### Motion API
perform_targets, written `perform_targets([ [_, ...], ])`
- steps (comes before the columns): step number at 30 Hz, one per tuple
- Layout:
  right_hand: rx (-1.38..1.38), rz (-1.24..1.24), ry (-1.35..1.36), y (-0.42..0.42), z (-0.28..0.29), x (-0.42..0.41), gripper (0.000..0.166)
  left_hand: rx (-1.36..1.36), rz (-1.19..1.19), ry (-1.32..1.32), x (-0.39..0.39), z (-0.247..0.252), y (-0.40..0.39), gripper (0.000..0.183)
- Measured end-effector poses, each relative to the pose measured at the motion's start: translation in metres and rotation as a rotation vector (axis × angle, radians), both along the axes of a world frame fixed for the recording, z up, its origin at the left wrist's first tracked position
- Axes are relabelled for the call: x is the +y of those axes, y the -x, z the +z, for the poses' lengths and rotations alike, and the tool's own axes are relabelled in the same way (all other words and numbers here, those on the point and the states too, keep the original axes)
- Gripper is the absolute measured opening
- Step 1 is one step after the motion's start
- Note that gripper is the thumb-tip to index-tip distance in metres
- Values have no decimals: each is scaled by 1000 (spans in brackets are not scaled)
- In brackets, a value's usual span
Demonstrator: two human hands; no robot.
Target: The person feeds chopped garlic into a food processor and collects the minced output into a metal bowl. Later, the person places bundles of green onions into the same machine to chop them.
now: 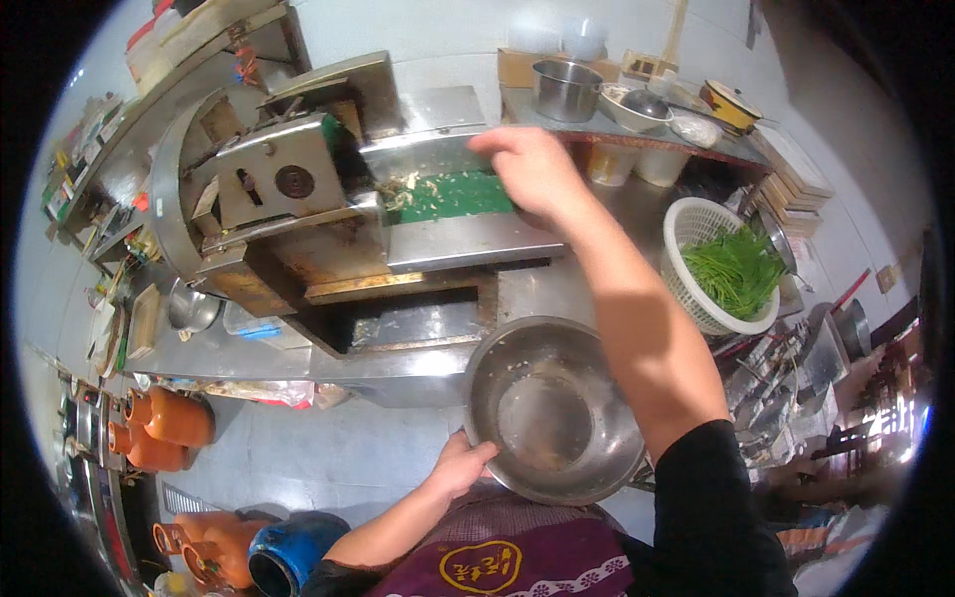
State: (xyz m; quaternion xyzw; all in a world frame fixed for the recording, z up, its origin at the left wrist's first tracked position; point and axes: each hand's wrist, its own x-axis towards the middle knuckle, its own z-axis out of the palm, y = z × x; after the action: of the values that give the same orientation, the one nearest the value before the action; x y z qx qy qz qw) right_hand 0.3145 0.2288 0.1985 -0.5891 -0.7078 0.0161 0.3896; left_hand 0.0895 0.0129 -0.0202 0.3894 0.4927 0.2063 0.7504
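Note:
My left hand (466, 464) grips the near left rim of a large stainless steel bowl (548, 418), thumb over the edge. The bowl sits close against my apron, with a few pale bits stuck to its inner wall. My right hand (528, 168) is over the right end of a green conveyor belt (462, 195), seen from its back with the index finger toward the left. Its other fingers and palm are hidden. Pale chopped shreds (406, 192) lie on the belt, thickest by the opening of a metal cutting machine (287, 175).
At right stands a white plastic basket (675, 231) of leafy greens (731, 272). A steel pot (567, 89) and a bowl with a ladle (634, 112) stand on a shelf behind. Orange gas cylinders (179, 418) and a blue barrel (298, 552) are on the floor at left.

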Motion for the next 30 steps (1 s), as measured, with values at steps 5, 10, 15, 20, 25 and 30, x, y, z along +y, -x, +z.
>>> perform_targets([
  [5,-214,5,117,12,-19,3,29,-24,-17,-19,17,-7,-18,33],
  [10,-186,33,-120,16,-26,-2,31,-219,70,125,31,-81,-78,36],
  [15,-258,-19,-66,13,-31,-11,28,43,188,-54,60,-79,-140,58],
  [20,-290,10,-46,21,-25,-6,26,-21,470,-339,94,-153,-209,58],
  [25,-343,17,-80,15,-25,-4,26,264,17,-384,80,-99,-161,51],
  [30,-363,96,-157,19,-28,-1,27,81,-330,-882,26,28,-89,38],
])
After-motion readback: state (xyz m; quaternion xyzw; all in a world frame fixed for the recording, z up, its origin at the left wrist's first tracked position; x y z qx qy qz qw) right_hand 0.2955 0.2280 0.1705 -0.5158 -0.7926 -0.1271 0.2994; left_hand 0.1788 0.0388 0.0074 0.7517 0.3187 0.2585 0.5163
